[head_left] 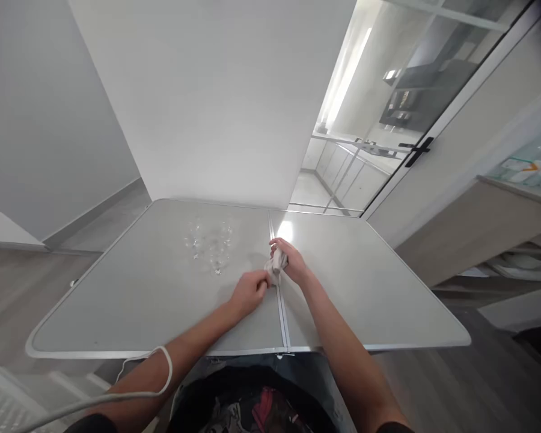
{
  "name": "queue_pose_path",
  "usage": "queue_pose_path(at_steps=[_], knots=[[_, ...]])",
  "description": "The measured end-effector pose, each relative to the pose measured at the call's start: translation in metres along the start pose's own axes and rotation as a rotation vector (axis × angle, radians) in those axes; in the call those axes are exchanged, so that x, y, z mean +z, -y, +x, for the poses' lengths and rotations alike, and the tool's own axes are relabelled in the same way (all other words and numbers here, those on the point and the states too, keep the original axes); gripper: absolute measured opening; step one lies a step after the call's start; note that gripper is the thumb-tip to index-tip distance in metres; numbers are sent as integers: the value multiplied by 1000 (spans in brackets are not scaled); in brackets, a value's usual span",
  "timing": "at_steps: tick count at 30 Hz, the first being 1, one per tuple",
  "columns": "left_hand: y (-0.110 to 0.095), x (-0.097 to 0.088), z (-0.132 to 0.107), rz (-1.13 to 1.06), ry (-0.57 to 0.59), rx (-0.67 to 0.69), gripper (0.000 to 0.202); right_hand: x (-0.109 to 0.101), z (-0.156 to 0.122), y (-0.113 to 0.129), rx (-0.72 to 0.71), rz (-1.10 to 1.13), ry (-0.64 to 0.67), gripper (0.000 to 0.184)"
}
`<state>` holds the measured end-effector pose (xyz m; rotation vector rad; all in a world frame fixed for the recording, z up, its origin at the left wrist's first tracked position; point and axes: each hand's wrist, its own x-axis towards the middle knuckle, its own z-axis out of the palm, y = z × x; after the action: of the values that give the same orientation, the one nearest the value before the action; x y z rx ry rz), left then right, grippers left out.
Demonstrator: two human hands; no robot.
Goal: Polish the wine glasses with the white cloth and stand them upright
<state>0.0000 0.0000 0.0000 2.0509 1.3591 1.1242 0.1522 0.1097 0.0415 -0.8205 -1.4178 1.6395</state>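
Note:
A crumpled whitish cloth (275, 265) is bunched between my two hands, just above the seam of the folding table (139, 313). My right hand (291, 260) is closed around the cloth from the right, with the fingers curled over its top. On the lower left side, my left hand (250, 290) has its fingers closed at the edge of the cloth. Whether something lies inside the cloth is hidden. Left of my hands, several clear stemmed glasses (216, 246) stand grouped on the left half of the table; their outlines are faint.
A white wall (207, 120) rises behind the table. To the right is a glazed door (342, 150) with a black handle (418, 151). A wooden shelf unit (487, 228) holds packed bottles (534, 165). A white cable (135, 395) crosses over my left forearm.

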Motion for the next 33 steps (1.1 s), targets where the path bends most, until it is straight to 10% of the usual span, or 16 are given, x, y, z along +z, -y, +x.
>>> queue_pose_path(at_steps=[5,15,21,29,33], knots=[[-5,15,42,-223,-241,-375,52,-22,-3,4,-36,485,106,16],[-12,-10,72,-114,-417,-174,6,-59,-1,-8,114,227,150,44],[-34,-22,72,-211,-368,-236,18,-72,-11,8,74,170,247,27],[-45,-33,78,-508,22,-348,28,-53,-16,17,-3,-109,472,51],[-52,-43,68,-304,12,-316,36,-58,-14,5,120,-46,318,37]])
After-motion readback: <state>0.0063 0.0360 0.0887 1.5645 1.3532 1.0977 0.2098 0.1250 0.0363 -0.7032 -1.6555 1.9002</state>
